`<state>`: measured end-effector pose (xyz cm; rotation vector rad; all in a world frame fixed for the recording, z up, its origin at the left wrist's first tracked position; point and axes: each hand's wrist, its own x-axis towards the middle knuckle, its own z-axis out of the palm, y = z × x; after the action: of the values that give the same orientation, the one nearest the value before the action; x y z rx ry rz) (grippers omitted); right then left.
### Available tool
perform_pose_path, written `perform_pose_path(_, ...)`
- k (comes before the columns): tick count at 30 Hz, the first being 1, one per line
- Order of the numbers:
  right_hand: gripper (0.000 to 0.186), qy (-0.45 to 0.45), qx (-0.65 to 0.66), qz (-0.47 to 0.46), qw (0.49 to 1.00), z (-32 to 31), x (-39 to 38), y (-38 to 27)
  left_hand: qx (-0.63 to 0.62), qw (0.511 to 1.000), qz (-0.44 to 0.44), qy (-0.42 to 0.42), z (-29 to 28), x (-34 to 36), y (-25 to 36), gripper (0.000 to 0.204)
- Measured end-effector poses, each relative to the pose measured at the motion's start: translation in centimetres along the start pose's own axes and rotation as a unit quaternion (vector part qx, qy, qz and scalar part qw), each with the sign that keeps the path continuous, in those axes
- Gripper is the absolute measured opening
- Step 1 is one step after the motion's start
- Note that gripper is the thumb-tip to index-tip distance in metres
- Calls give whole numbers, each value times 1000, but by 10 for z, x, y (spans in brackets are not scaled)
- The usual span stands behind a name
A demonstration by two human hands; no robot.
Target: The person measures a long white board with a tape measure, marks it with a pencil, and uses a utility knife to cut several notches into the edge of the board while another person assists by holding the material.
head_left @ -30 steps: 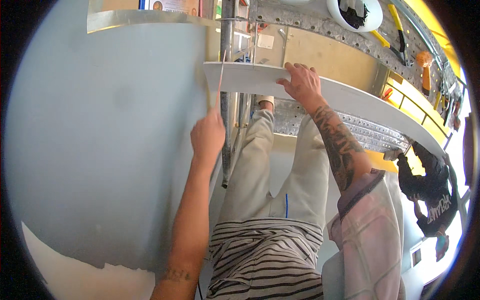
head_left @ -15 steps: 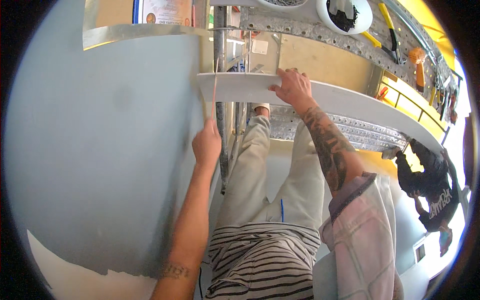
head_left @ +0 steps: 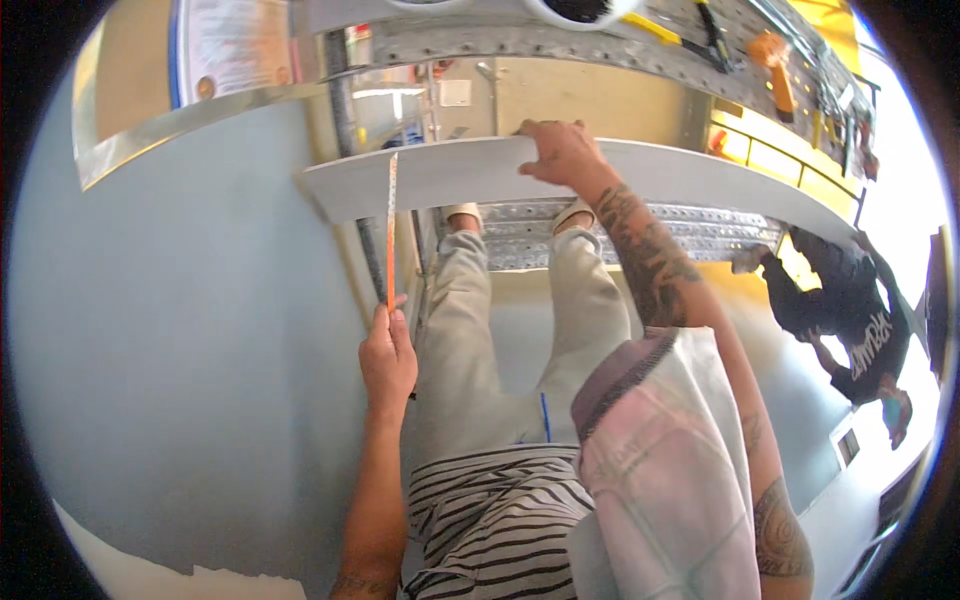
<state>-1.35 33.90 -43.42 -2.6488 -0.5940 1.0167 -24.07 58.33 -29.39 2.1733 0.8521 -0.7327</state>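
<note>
board (head_left: 450, 175): long, pale grey, crosswise | strip (head_left: 391, 240): thin, orange, far end over board's left part

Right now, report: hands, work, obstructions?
Left hand holding narrow orange strip. Right hand gripping long white board. Strip overlaps board's left part in view, contact unclear. No obstruction visible.

Left fingers (head_left: 400, 330) hold an orange strip (head_left: 391, 240); right fingers (head_left: 550, 131) grip a white board (head_left: 455, 175).

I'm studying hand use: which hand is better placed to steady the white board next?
Probably the right hand: it grips the board, while the left hand holds the orange strip.
</note>
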Motion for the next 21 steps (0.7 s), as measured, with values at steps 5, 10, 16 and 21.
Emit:
perform_pose_path(5,47,-14,-8,40,999,1,-30,129,-24,984,1,-176,41,-10,70,24)
perform_pose_path(10,46,48,19,-37,998,6,-41,150,68,977,199,-26,126,6,129,21)
perform_pose_path(16,47,4,92,49,995,3,-51,144,185,974,133,-2,178,21,186,26)
perform_pose_path(21,43,69,71,-1,995,12,-53,147,236,965,104,51,198,16,188,26)
